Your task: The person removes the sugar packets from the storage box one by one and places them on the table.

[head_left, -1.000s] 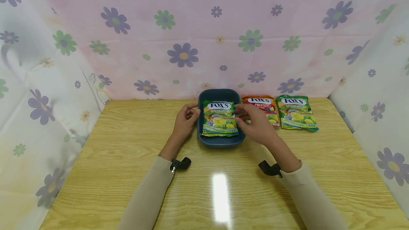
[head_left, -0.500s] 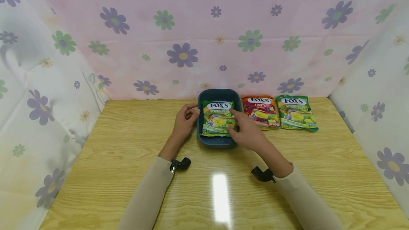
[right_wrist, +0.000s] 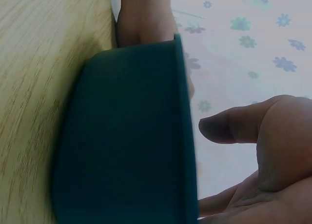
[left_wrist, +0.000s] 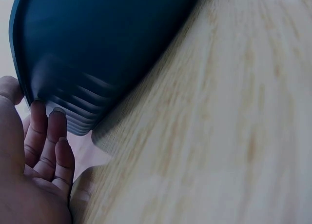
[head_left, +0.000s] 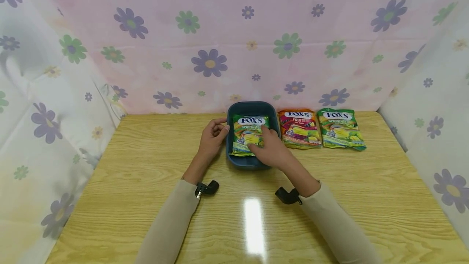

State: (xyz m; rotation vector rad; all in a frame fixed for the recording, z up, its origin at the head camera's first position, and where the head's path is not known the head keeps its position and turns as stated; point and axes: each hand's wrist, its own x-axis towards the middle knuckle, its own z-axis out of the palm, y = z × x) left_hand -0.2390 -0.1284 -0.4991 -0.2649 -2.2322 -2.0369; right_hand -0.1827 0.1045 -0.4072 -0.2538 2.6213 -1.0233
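"How will the blue tub point(head_left: 239, 164) handle?"
"Stiff, probably smooth plastic with ribs outside; your left hand point(head_left: 213, 137) pinches its rim."
"And the green bag point(head_left: 246, 133)?"
"It lies inside: glossy, likely light, soft, slippery. Take its side edges. Your right hand point(head_left: 272, 150) covers part of it, thumb wide of the fingers; whether they press, you can't tell."

A curtained-off booth; whether it stands in a home or a studio cannot be told. Flowered cloth point(head_left: 234, 31) hangs behind the table point(head_left: 146, 154) and at its left and right ends.
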